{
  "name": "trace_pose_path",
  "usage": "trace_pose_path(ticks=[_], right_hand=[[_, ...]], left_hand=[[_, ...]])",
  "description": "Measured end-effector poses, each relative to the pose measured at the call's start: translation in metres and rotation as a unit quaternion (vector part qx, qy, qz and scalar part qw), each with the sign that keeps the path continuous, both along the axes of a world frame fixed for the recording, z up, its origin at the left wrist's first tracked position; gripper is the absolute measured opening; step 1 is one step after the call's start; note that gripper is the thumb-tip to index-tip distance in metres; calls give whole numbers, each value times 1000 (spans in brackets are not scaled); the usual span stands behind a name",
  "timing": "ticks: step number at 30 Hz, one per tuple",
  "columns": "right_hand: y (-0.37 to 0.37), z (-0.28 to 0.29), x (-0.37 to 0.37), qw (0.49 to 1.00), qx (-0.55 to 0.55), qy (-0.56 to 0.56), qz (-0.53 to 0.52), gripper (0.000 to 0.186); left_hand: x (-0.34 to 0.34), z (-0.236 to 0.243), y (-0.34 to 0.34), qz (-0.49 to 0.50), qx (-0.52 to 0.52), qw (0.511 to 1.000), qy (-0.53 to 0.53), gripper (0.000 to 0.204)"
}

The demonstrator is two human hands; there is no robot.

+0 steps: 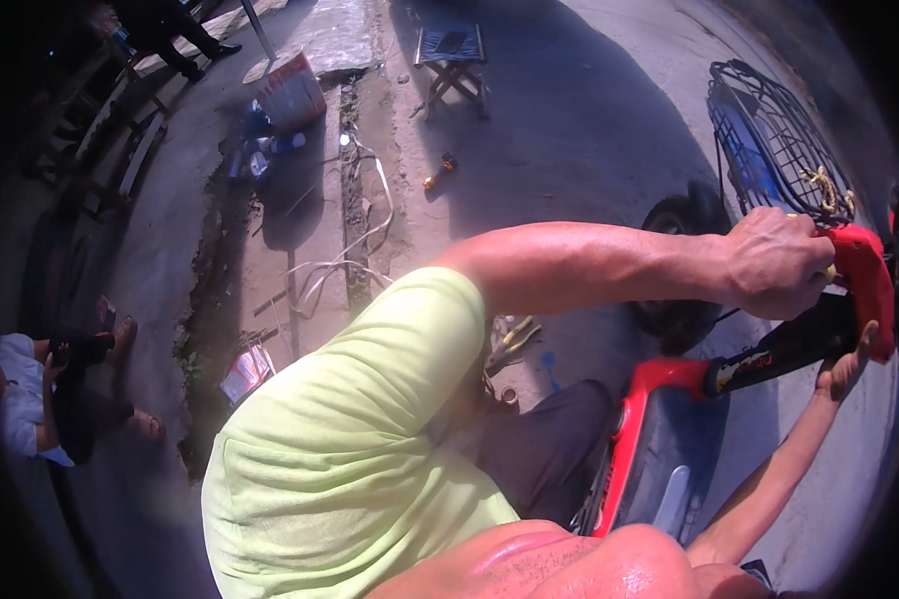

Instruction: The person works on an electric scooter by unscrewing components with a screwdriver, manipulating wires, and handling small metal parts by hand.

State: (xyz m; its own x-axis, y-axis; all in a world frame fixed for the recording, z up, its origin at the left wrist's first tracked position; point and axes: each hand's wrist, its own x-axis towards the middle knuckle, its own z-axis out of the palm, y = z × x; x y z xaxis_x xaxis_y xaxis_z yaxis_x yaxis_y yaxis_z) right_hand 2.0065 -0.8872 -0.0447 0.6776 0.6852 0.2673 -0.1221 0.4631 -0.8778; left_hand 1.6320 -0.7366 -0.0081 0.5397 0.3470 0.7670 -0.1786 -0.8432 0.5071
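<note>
A red-and-black scooter-like vehicle stands at the right, its red cover [862, 268] at the top of a black column [799, 344]. My left hand [777, 262] is closed in a fist against the cover, round a tool with yellow handle parts; most of the tool is hidden. Lower down, my right hand [849, 367] holds the cover's underside, thumb up, its other fingers mostly out of sight. The red frame [624, 439] and dark seat or footboard [684, 449] lie near my knee.
A black wire basket [769, 140] and a dark wheel [674, 225] are beyond the cover. Yellow-handled pliers [514, 339] lie on the ground. A folding stool [451, 65], a bucket [288, 92] and a white cord [385, 190] stand or lie farther off. A seated person [30, 399] is at left.
</note>
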Motion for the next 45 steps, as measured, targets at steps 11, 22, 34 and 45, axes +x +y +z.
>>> trace_pose_path(ticks=[11, 22, 34, 45], right_hand=[[19, -18, -8, 972, -35, -229, -32, 42], [38, 6, -50, 983, -9, -184, -18, 44], [18, 7, -49, 974, -28, -224, 10, 39], [17, 10, -84, 958, -90, -270, -28, 43]], left_hand=[[2, -8, -2, -49, 60, 993, -93, 24], [23, -2, 9, 17, 81, 996, -34, 26], [25, -14, -8, -94, 3, 982, -165, 16], [35, -38, 4, -141, -47, 961, -232, 13]])
